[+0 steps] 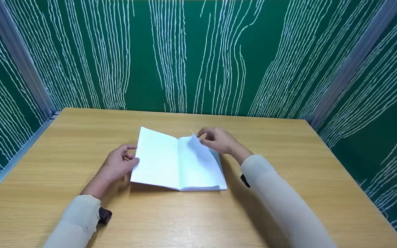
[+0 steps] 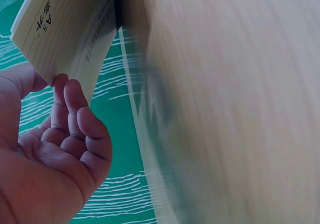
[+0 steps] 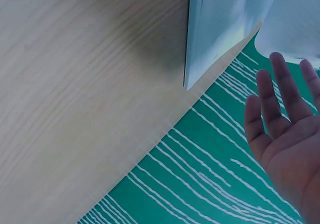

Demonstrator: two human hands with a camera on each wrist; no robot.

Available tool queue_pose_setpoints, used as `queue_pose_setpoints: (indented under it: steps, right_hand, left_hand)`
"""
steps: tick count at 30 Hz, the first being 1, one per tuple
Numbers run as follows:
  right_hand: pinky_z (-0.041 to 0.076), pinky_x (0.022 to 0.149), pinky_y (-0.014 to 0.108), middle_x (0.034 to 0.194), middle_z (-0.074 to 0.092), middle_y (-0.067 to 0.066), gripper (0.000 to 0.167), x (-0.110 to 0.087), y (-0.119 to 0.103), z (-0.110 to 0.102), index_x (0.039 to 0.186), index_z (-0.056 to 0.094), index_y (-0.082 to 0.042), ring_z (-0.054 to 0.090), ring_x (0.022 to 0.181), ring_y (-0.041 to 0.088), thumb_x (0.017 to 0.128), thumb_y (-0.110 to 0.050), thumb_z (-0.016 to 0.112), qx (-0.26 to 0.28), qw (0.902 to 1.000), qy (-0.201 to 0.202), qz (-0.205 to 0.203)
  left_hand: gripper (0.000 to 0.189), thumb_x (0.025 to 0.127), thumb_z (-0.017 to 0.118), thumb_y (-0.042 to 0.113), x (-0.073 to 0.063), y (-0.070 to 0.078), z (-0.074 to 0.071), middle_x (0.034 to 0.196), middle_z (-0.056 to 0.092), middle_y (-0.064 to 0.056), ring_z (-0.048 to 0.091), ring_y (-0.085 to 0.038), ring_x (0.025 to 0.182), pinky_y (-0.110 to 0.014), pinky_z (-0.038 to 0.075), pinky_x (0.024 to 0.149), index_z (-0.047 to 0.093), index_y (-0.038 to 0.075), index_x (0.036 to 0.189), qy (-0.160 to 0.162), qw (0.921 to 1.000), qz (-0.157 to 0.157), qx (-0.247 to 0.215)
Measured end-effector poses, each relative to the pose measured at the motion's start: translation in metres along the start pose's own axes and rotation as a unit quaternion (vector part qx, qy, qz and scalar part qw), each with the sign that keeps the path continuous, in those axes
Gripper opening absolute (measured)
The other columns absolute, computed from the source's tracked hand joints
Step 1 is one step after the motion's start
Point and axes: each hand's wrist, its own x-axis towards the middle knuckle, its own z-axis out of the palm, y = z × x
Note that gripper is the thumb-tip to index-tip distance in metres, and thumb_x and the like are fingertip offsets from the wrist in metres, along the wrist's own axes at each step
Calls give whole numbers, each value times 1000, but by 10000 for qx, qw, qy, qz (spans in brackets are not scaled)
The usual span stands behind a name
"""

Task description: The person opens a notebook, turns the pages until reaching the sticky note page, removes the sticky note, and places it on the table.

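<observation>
An open notebook [image 1: 155, 158] with plain white pages is held up at its left side, its spine running down the middle. My left hand [image 1: 117, 163] grips the left edge between thumb and fingers. In the left wrist view, the cream cover [image 2: 65, 39] shows ruled lines, printed lettering and handwritten marks, with the fingertips of the left hand [image 2: 75, 139] against it. My right hand [image 1: 218, 139] pinches the lifted top corner of a right-hand page [image 1: 198, 155], which bows upward. The right wrist view shows spread fingers of the right hand [image 3: 287, 119] below that curved page; the thumb is hidden.
The notebook is over a light wooden table [image 1: 184, 220]. Green panels [image 1: 205, 62] with white wavy lines stand along the back and both sides, joined by grey posts [image 1: 22, 58]. Dark bands with small devices [image 1: 104, 216] sit at the wrists.
</observation>
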Motion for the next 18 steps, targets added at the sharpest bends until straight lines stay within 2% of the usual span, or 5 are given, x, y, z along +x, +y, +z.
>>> queue_pose_setpoints:
  steps: [6,13,18]
  right_hand:
    - [50,67,29,92,64,-1,27,-1,-9,4,120,62,-31,59,81,20,93,-34,57,-53,9997,-236,-88]
    - [53,75,31,105,63,-2,30,-1,-19,11,122,60,-34,60,87,18,92,-29,59,-225,9974,-360,-579]
    - [54,84,35,116,60,-2,35,0,-26,17,123,59,-33,61,92,19,89,-24,61,-70,9949,-495,-873]
  left_hand:
    - [47,91,61,19,0,1,0,99,55,-8,51,-19,81,-26,44,64,49,10,136,0,10000,-47,31]
    - [48,91,60,21,-1,2,-1,102,56,-9,52,-20,84,-26,46,65,48,12,137,-41,9999,-98,-3]
    - [48,92,60,20,-2,2,0,103,55,-9,52,-21,85,-26,46,66,48,12,137,-63,9999,-131,-12]
